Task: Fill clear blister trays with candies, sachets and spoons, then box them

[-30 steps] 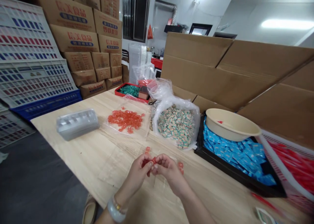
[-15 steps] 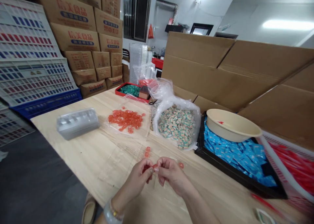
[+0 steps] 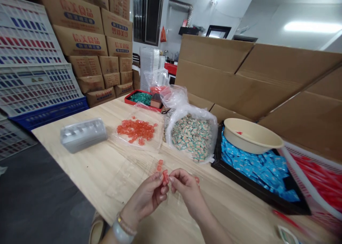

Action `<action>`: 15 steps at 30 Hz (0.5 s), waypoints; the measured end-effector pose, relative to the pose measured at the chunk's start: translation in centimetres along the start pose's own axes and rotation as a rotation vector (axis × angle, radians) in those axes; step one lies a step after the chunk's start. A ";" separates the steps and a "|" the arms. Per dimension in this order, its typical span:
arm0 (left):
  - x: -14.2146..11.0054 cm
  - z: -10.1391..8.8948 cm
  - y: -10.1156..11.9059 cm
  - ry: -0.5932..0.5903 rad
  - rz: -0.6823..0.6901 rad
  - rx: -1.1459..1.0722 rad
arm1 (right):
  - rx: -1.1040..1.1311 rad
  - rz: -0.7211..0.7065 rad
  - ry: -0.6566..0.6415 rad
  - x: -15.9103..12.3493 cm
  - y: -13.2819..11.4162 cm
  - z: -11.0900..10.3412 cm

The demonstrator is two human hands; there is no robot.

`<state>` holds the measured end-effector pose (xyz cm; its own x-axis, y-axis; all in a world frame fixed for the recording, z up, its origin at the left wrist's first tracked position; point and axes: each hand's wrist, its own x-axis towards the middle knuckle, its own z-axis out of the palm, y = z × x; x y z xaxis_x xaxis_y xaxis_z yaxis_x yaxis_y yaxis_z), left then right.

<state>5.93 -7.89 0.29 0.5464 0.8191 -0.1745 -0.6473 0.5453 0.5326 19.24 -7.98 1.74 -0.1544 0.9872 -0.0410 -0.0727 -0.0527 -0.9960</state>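
Note:
My left hand [image 3: 147, 197] and my right hand [image 3: 187, 190] meet over the near edge of the wooden table [image 3: 88, 169]. Both pinch one small red wrapped candy [image 3: 165, 176] between thumb and fingertips. A couple of loose red candies [image 3: 159, 164] lie just beyond my fingers, on a clear plastic sheet. A heap of the same red candies [image 3: 136, 129] rests on clear plastic further back. I wear a pale bangle on the left wrist.
A clear plastic box [image 3: 83, 134] lies at the left. A bag of teal-and-white candies [image 3: 192, 135], a black tray of blue packets [image 3: 256, 167] with a beige bowl [image 3: 251, 135], a red tray [image 3: 141, 98], cardboard panels [image 3: 256, 76], stacked cartons and crates surround the table.
Both hands have stayed together over the table edge. The red candy now shows upright between the fingertips, and the left hand's fingers have curled lower.

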 end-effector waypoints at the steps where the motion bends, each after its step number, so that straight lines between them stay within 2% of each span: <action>1: 0.1 0.0 -0.1 0.005 0.008 0.002 | 0.019 0.026 -0.011 0.0 0.0 0.1; 5: 0.2 0.2 -0.4 0.006 0.034 0.079 | 0.106 0.072 -0.086 -0.2 -0.3 0.4; 15: 0.0 -0.1 -0.2 -0.007 0.033 0.276 | 0.181 0.153 -0.167 -0.2 -0.7 0.2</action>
<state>6.04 -7.97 0.10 0.5318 0.8338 -0.1485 -0.4959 0.4487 0.7434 19.13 -8.21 2.45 -0.3359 0.9280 -0.1615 -0.2082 -0.2404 -0.9481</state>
